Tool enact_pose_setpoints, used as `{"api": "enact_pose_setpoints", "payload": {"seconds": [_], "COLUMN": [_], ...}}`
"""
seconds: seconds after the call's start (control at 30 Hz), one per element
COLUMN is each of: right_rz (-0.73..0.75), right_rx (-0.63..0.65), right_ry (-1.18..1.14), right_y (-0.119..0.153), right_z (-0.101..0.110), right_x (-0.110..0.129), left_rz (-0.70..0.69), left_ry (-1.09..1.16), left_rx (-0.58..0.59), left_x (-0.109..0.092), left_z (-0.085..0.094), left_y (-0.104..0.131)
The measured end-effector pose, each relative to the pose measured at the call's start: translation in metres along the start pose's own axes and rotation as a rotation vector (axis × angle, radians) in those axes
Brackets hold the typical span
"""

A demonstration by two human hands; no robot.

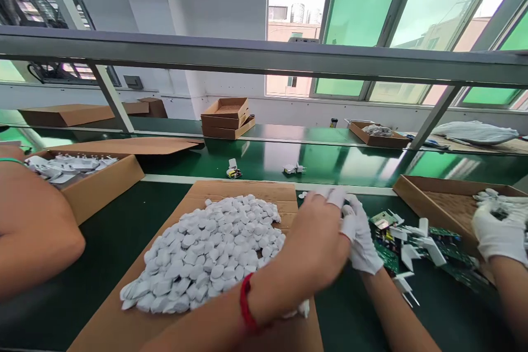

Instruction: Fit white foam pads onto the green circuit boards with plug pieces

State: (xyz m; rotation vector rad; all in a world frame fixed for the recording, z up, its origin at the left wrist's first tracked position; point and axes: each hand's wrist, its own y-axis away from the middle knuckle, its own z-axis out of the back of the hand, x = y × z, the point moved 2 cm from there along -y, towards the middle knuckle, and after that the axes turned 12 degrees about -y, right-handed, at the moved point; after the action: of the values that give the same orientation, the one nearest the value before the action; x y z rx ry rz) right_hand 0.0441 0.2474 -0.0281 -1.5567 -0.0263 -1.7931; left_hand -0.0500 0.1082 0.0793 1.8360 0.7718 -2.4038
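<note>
My left hand [319,239], with white covers on some fingertips and a red band at the wrist, is closed at the right edge of the cardboard sheet [231,188]. Against its fingertips is my right hand [363,239], in a white glove, its fingers also bent closed. Whatever lies between them is hidden by the fingers. Left of my hands, a wide heap of small white rounded pieces [214,256] covers much of the cardboard. Just right of my right hand lies a pile of green circuit boards [412,245] with white plastic parts attached.
A co-worker's gloved hand [501,231] is at the open box [437,184] on the right. Another person's arm [35,225] crosses beside a box of white parts [107,184] at left. Two small assemblies [233,169] lie on the green belt [264,157], below a metal rail [247,58].
</note>
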Motion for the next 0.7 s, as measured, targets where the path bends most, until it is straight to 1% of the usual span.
{"api": "enact_pose_setpoints", "payload": {"seconds": [0.1, 0.17, 0.23, 0.3, 0.4, 0.47, 0.53, 0.6, 0.7], "right_rz": [0.023, 0.056, 0.109, 0.170, 0.221, 0.158, 0.021, -0.109, -0.255], "right_rx": [-0.122, -0.138, -0.108, -0.076, -0.077, -0.074, -0.004, 0.119, 0.352], "right_ry": [-0.169, -0.249, -0.319, -0.339, -0.218, -0.117, -0.052, -0.015, -0.023], "right_y": [0.005, 0.006, 0.006, 0.007, 0.009, 0.010, 0.009, 0.007, 0.006], "right_z": [-0.006, -0.011, -0.017, -0.021, -0.024, -0.025, -0.026, -0.025, -0.019], "right_x": [0.011, 0.021, 0.031, 0.039, 0.046, 0.046, 0.045, 0.046, 0.048], "left_rz": [0.083, 0.148, 0.190, 0.225, 0.295, 0.358, 0.404, 0.423, 0.437], "left_ry": [-0.079, -0.056, 0.060, 0.210, 0.347, 0.375, 0.416, 0.471, 0.529], "left_rx": [0.115, 0.151, 0.160, 0.180, 0.174, 0.102, 0.006, -0.067, -0.092], "left_x": [0.017, 0.029, 0.037, 0.041, 0.048, 0.054, 0.059, 0.063, 0.064], "left_z": [0.001, 0.003, 0.005, 0.008, 0.016, 0.024, 0.034, 0.042, 0.051], "left_y": [-0.015, -0.020, -0.021, -0.019, -0.015, -0.015, -0.014, -0.014, -0.013]}}
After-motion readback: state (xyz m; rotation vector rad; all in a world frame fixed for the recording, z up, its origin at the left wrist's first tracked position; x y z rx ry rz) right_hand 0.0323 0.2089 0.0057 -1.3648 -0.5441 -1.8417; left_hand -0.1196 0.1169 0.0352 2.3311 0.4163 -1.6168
